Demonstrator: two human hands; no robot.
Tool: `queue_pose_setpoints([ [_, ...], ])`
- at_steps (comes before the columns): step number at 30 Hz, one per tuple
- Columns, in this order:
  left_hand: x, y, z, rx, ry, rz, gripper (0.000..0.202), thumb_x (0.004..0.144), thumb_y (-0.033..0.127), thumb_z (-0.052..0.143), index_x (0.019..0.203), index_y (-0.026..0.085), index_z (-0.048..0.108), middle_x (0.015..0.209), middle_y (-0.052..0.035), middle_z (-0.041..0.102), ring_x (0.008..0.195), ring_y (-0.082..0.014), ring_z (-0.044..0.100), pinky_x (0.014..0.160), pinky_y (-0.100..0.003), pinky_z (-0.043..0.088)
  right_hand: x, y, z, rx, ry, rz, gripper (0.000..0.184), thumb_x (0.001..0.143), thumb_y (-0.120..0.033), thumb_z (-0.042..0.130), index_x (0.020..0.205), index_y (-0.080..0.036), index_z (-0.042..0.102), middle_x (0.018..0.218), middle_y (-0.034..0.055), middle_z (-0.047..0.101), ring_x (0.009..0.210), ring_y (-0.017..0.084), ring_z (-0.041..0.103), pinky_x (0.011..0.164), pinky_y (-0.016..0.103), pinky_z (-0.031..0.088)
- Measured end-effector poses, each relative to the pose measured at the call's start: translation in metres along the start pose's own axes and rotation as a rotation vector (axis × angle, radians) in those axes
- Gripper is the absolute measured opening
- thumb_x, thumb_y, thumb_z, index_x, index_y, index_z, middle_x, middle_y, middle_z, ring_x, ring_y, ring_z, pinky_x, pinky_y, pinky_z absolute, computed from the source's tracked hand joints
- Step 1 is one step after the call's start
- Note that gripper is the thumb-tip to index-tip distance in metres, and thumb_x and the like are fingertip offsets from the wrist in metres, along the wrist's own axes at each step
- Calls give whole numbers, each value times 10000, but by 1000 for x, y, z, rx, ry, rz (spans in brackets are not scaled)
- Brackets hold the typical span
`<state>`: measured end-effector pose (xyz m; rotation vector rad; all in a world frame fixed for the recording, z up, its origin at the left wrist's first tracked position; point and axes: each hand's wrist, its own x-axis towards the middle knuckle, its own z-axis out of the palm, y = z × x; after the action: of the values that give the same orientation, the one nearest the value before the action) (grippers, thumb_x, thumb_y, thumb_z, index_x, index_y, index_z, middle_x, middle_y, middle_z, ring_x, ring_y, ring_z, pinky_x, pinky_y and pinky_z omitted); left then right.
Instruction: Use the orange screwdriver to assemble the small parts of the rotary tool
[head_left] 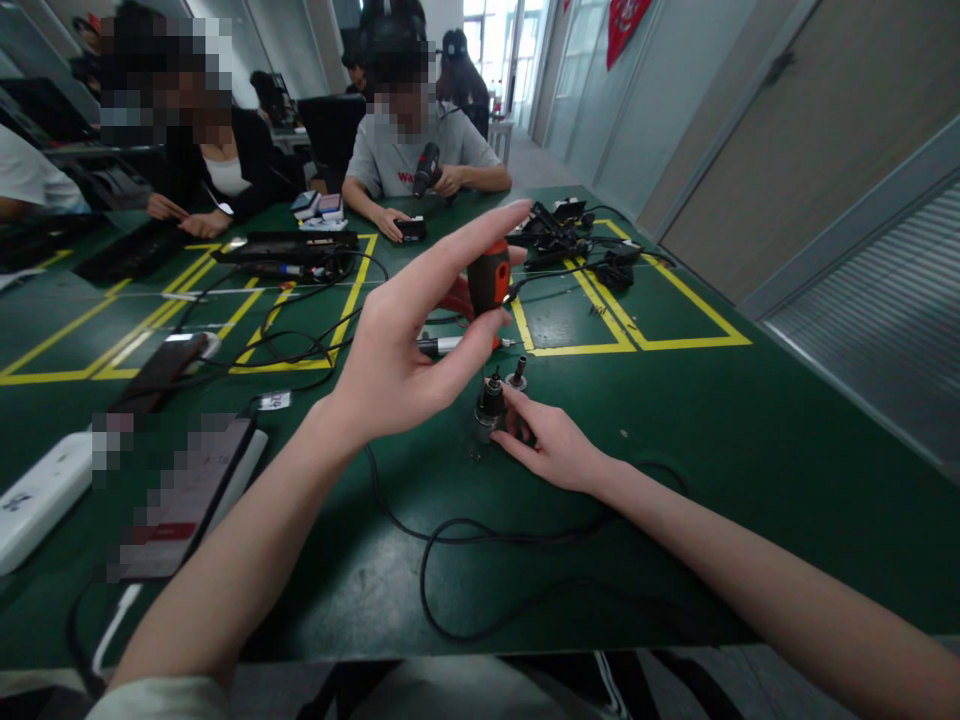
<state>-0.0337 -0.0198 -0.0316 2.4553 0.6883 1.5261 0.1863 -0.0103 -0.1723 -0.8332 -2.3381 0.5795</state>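
Observation:
My left hand is raised over the table, its thumb and fingers closed around the dark and orange handle of a screwdriver. The screwdriver stands upright, its thin shaft pointing down at a small black and metal cylindrical part. Whether the tip touches that part I cannot tell. Low at the table, my right hand grips the cylindrical part from the right with its fingertips. Just behind it stands a smaller metal piece with a black stem. A white and black pen-shaped tool lies behind my left hand, partly covered.
Loose black cable loops across the green table. On the left lie a phone and a white power strip. Black parts and cables are heaped behind. Across the table a person holds a power drill.

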Motion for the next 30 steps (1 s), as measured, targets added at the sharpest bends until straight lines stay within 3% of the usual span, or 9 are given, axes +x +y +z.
queue_pose_setpoints([
  [4, 0, -3, 2, 25, 8, 19, 608, 958, 221, 691, 1524, 322, 496, 1514, -68, 592, 1107, -205, 743, 910, -323, 676, 0, 1, 1, -14, -4, 8, 599, 1000, -249, 600, 1555, -170, 388, 811, 5, 690, 631, 180, 638, 632, 296, 515],
  [9, -2, 0, 3, 4, 35, 17, 476, 948, 261, 722, 1405, 280, 587, 1435, -56, 652, 1029, -172, 749, 889, -286, 669, 0, 1, 1, -22, -8, 11, 608, 997, -250, 604, 1560, -180, 387, 806, 2, 692, 655, 189, 650, 638, 299, 509],
  [15, -2, -2, 2, -51, 32, -19, 405, 1046, 277, 542, 1451, 277, 564, 1358, -67, 692, 1096, -207, 743, 934, -356, 675, 0, 0, 1, -4, -7, 14, 594, 1001, -247, 596, 1555, -172, 395, 790, -3, 681, 628, 175, 634, 606, 283, 491],
  [21, 1, -6, 2, 75, 135, 99, 455, 956, 262, 714, 1389, 300, 580, 1391, -33, 664, 1058, -177, 713, 798, -262, 643, 0, 0, 1, -3, 6, -1, 589, 1000, -245, 599, 1548, -156, 402, 804, 5, 677, 623, 173, 624, 583, 277, 485],
  [30, -2, -1, -2, 56, 38, 2, 454, 1049, 320, 537, 1501, 273, 528, 1339, -82, 696, 1165, -227, 717, 896, -312, 664, 0, 0, 1, -10, -8, 3, 699, 1007, -240, 582, 1634, -181, 280, 813, -2, 672, 618, 178, 619, 607, 290, 494],
])
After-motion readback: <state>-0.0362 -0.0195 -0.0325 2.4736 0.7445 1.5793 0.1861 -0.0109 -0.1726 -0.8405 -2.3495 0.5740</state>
